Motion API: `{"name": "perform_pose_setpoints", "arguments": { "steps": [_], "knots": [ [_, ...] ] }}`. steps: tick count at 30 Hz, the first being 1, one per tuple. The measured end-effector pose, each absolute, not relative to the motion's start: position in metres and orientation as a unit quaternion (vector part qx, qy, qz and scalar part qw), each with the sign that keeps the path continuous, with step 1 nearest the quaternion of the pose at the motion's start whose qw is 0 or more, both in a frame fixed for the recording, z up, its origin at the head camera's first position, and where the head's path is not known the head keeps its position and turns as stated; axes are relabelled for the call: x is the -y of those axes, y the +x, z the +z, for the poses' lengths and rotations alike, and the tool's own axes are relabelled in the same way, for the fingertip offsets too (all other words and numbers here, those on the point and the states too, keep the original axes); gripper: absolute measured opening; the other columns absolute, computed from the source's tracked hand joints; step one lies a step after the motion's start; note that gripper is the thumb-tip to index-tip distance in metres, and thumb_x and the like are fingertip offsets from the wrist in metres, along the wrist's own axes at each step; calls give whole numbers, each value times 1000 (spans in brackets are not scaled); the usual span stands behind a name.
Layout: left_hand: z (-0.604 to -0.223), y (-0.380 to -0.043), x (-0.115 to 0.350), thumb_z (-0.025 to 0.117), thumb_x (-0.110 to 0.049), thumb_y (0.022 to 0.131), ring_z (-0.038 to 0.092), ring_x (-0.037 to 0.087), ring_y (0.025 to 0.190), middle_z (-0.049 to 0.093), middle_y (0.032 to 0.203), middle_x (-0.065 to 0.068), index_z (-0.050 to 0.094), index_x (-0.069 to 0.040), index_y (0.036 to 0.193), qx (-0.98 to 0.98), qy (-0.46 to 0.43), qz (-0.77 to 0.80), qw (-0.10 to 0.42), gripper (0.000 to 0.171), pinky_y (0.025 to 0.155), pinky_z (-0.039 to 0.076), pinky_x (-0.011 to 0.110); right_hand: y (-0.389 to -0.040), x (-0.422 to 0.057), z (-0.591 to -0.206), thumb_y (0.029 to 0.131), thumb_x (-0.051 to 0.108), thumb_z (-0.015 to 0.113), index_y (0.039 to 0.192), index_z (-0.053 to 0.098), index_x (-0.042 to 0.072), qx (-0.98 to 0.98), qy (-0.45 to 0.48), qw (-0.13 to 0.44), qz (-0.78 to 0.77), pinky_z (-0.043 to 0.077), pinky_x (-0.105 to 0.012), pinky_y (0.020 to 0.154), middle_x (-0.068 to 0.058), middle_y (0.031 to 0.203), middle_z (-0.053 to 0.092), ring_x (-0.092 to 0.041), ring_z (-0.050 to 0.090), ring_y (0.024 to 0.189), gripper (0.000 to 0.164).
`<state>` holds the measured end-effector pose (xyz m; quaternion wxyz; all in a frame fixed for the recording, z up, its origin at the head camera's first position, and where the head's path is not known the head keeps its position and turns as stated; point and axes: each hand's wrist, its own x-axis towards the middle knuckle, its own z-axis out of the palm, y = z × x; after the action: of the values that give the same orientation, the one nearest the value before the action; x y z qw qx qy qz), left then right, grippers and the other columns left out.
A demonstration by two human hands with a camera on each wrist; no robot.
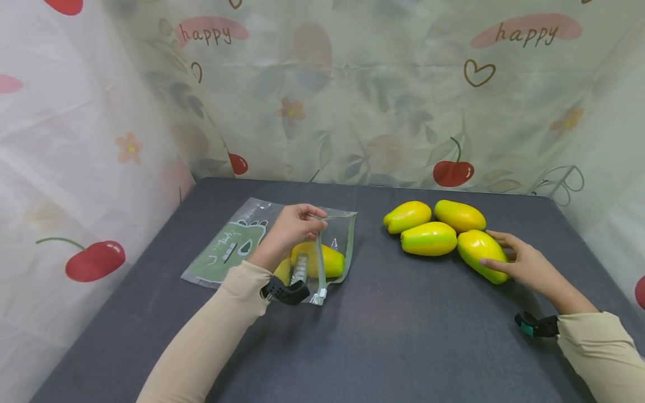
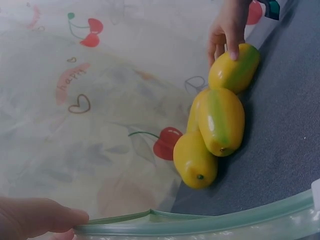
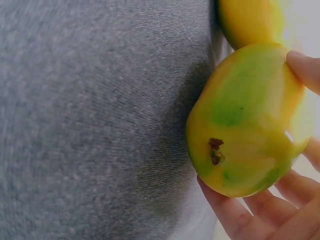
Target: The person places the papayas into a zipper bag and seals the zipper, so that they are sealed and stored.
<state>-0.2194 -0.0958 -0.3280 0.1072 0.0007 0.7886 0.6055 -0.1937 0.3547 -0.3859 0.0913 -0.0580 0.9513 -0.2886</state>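
Note:
With thumb and fingers, my left hand (image 1: 294,226) pinches the edge of a clear zip bag (image 1: 214,257) printed with a green cartoon face. Inside the bag lies a yellow-green papaya (image 1: 333,262), partly hidden by that hand and wrist. The bag's green zip strip (image 2: 200,226) spans the bottom of the left wrist view, its mouth slightly parted. On the right, my right hand (image 1: 526,266) holds the nearest papaya (image 1: 481,254) of a group, thumb on one side and fingers round the other. In the right wrist view this papaya (image 3: 240,125) shows its brown stem scar.
Three more papayas (image 1: 428,239) lie close together just left of the held one, on the dark grey table (image 1: 383,336). A white slider (image 1: 319,295) sits at the near end of the bag's zip. Printed curtains (image 1: 342,101) surround the table's back and sides.

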Motion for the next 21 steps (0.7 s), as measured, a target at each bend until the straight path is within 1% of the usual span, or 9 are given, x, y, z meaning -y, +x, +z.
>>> {"name": "perform_pose_setpoints", "arguments": {
  "steps": [4, 8, 14, 18, 21],
  "knots": [
    [-328, -220, 96, 68, -7, 87, 57, 17, 70, 61, 87, 5, 64, 1, 115, -787, 0, 607, 108, 30, 76, 54, 32, -192, -353, -382, 90, 53, 60, 153, 19, 2, -950, -54, 79, -296, 48, -62, 86, -35, 150, 25, -58, 41, 121, 91],
    [-329, -220, 96, 69, -7, 87, 57, 17, 70, 61, 87, 5, 65, -1, 112, -786, -2, 608, 110, 26, 77, 54, 34, -190, -349, -376, 90, 53, 62, 153, 20, 4, -950, -49, 62, -303, 44, -66, 89, -33, 151, 25, -57, 40, 123, 91],
    [-330, -220, 96, 68, -6, 87, 56, 16, 68, 61, 85, 5, 66, -2, 109, -786, -2, 609, 106, 23, 75, 55, 32, -187, -343, -366, 90, 49, 63, 154, 22, 8, -948, -50, 29, -314, 46, -64, 86, -30, 150, 30, -53, 43, 122, 86],
    [-330, -221, 96, 68, -6, 87, 57, 16, 69, 62, 86, 5, 65, -1, 112, -790, -2, 603, 105, 26, 73, 54, 29, -184, -337, -359, 90, 47, 63, 154, 23, 11, -945, -46, 1, -324, 48, -62, 84, -29, 147, 35, -52, 45, 121, 84],
    [-331, -222, 96, 69, -7, 87, 58, 16, 70, 63, 87, 5, 65, 0, 114, -793, -1, 600, 106, 29, 72, 54, 28, -182, -332, -354, 90, 47, 64, 154, 23, 14, -942, -43, -16, -331, 48, -63, 83, -29, 145, 37, -52, 44, 122, 83]
  ]
}}
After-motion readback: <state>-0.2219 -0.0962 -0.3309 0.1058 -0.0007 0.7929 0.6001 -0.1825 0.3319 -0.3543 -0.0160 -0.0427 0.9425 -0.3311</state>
